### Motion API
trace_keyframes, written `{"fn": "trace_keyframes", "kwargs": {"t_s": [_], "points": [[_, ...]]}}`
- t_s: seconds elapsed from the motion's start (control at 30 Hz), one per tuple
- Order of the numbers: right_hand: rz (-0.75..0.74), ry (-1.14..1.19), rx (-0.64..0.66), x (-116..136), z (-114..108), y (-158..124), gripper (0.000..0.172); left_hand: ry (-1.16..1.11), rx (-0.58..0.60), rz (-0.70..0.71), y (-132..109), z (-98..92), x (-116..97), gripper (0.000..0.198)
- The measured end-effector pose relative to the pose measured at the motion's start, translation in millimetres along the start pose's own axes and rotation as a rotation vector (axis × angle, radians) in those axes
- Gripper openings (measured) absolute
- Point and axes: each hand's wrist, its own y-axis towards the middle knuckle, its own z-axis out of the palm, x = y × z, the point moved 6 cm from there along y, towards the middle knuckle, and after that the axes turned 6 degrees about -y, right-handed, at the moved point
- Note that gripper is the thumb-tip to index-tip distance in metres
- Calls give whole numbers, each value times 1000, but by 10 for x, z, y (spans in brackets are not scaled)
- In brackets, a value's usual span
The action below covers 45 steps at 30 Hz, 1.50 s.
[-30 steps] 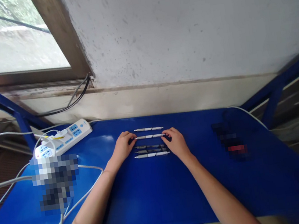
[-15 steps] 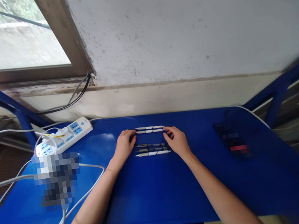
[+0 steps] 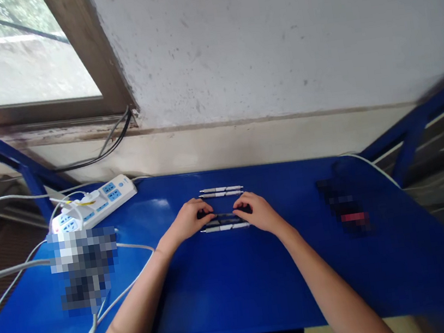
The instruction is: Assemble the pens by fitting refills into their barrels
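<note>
On the blue tabletop lie several pens, side by side and pointing left and right. Two white pens are at the back, the farther one (image 3: 221,190) and the nearer one (image 3: 221,194) close together. Nearer to me are a dark pen (image 3: 224,215), a second dark pen (image 3: 224,222) and a white pen (image 3: 226,228). My left hand (image 3: 188,221) pinches the left end of the farther dark pen. At its right end my right hand (image 3: 258,212) closes thumb and fingers on the same pen. My fingers hide both its ends.
A white power strip (image 3: 106,200) with plugs stands at the table's (image 3: 234,286) back left. White cables (image 3: 136,247) loop around a blurred-out item (image 3: 87,268). A dark item with a red patch (image 3: 345,204) lies at the right. Behind is a wall (image 3: 231,55).
Both hands have left the ends of the nearer back white pen. They have come toward me and closer together, onto the farther dark pen. The back white pens remain in place.
</note>
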Motion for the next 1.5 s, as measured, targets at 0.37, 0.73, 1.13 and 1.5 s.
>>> {"fn": "trace_keyframes", "kwargs": {"t_s": [0.37, 0.73, 1.13, 1.5], "points": [[15, 18, 38, 30, 22, 7, 7, -149, -61, -102, 4, 26, 83, 20], [343, 581, -74, -177, 42, 15, 29, -268, -173, -154, 3, -33, 71, 23], [398, 724, -135, -236, 49, 14, 33, -395, -195, -161, 3, -4, 143, 30], [411, 809, -85, -240, 87, 15, 34, -337, -192, -185, 5, -22, 172, 29]]}}
